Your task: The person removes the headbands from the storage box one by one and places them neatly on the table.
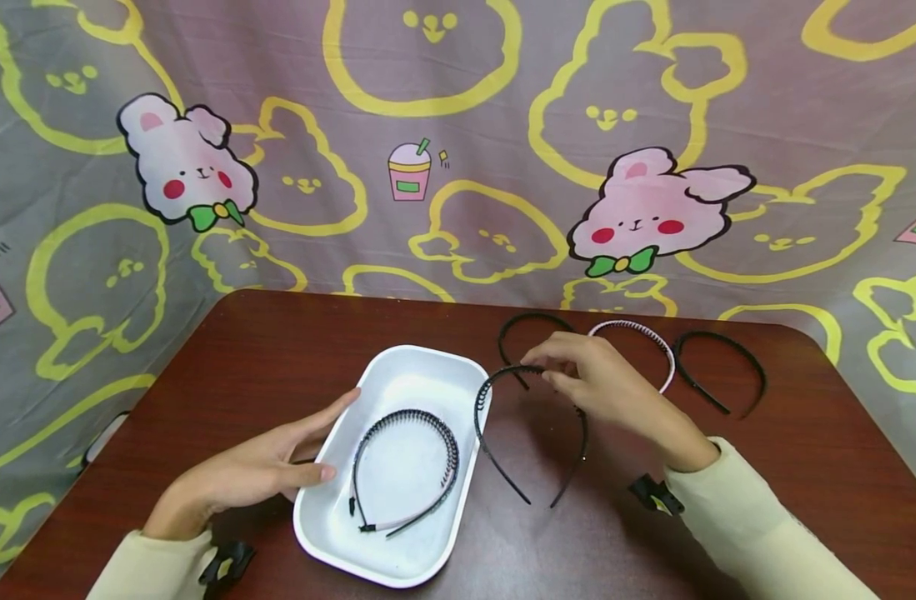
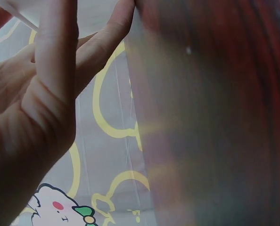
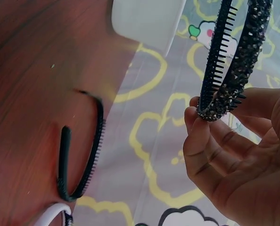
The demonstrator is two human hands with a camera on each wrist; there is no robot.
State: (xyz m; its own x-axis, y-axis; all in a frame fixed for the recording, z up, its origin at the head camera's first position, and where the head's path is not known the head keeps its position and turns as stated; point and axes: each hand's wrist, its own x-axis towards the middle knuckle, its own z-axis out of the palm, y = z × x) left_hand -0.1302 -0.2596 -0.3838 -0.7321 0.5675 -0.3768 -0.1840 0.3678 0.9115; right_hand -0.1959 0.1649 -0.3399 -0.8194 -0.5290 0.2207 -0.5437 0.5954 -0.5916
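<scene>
My right hand (image 1: 600,379) pinches the top of a black headband (image 1: 482,421) between thumb and fingers, holding it just right of the white tray (image 1: 458,533). In the right wrist view this headband (image 3: 246,56) shows dark glittering stones and comb teeth, with the fingers of my right hand (image 3: 239,155) at its curved end. Inside the tray lie dark toothed headbands (image 1: 455,450), overlapping. My left hand (image 1: 255,467) grips the tray's left side, thumb over the rim; in the left wrist view, my left hand (image 2: 41,89) has its fingers against the tray's underside.
Behind my right hand on the brown table (image 1: 277,350) lie a black headband (image 1: 536,314), a white one (image 1: 638,327) and another black one (image 1: 750,354) farther right. A patterned cloth (image 1: 473,108) hangs behind the table.
</scene>
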